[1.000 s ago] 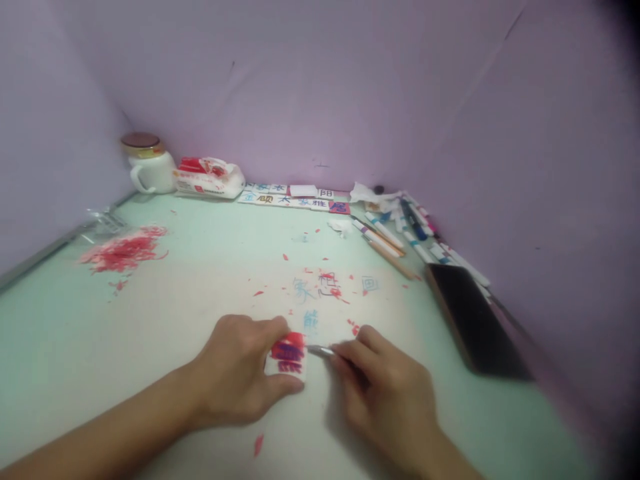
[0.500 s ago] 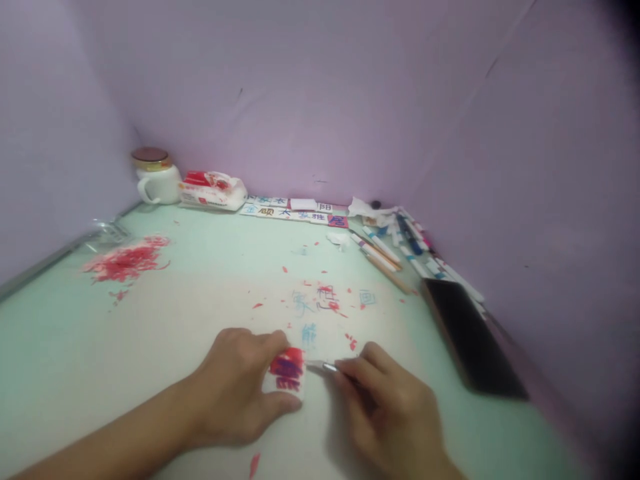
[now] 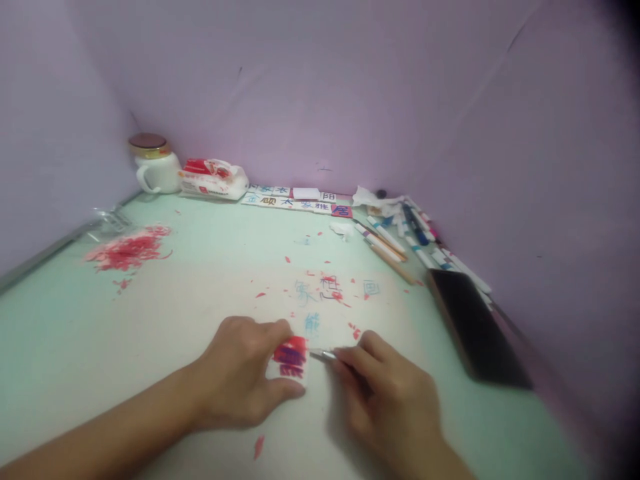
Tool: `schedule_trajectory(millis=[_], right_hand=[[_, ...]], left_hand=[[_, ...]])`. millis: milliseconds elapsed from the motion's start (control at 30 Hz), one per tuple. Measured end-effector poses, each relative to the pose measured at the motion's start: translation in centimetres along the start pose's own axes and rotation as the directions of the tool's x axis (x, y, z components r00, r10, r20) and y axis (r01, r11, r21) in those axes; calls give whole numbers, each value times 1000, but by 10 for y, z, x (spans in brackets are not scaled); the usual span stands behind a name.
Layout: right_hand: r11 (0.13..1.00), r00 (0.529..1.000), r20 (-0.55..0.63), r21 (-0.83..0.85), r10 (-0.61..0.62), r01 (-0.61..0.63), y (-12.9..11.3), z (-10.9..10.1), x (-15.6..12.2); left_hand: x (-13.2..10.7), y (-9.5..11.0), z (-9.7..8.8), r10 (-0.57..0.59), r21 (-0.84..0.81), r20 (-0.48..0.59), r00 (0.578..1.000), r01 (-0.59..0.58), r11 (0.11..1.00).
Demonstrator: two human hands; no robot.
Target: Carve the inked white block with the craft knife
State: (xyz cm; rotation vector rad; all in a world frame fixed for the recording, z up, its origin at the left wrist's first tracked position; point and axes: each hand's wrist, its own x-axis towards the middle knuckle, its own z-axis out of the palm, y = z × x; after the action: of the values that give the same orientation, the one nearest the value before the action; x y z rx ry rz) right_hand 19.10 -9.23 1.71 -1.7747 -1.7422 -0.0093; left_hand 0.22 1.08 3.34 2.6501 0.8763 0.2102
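My left hand (image 3: 243, 373) pinches a small white carving block (image 3: 291, 357) between thumb and fingers, holding it against the table. Red colour and purple strokes cover most of its top face. In my right hand (image 3: 395, 393) is a slim craft knife (image 3: 325, 355), gripped like a pen. Its thin silver tip points left at the block's right edge; whether it touches is too blurred to tell. Red shavings (image 3: 355, 331) lie scattered around blue and purple characters (image 3: 313, 323) written on the tabletop beyond the block.
A black phone (image 3: 477, 327) lies at the right, below several markers (image 3: 383, 237). Along the back wall stand a lidded white mug (image 3: 163, 173), a wipes pack (image 3: 213, 183) and rows of character tiles (image 3: 295, 203). A heap of red shavings (image 3: 130, 250) sits at left.
The whole scene has shifted slightly upward as the camera view tilts. Both hands keep their grips, and the knife tip stays beside the block's right edge.
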Motion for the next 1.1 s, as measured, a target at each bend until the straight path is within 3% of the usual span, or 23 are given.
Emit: schedule_trajectory(millis=[233,433,800,1100], right_hand=[[996,999,-5,-74,45,-45,3,-1,4],[1000,999,-23,-4,31,-31,3,-2,1],[993,993,70,-66,98,-93,-4,-6,3],[984,995,25,-154,99,-94,-7,-2,1]], left_hand=[[1,1,0,-7,10,-3,1000,7,1000],[2,0,0,-12,18,-9,1000,12,1000],[-1,1,2,74,9,-2,997,-74,997],[-2,0,3,69,-3,-1,998,-69,998]])
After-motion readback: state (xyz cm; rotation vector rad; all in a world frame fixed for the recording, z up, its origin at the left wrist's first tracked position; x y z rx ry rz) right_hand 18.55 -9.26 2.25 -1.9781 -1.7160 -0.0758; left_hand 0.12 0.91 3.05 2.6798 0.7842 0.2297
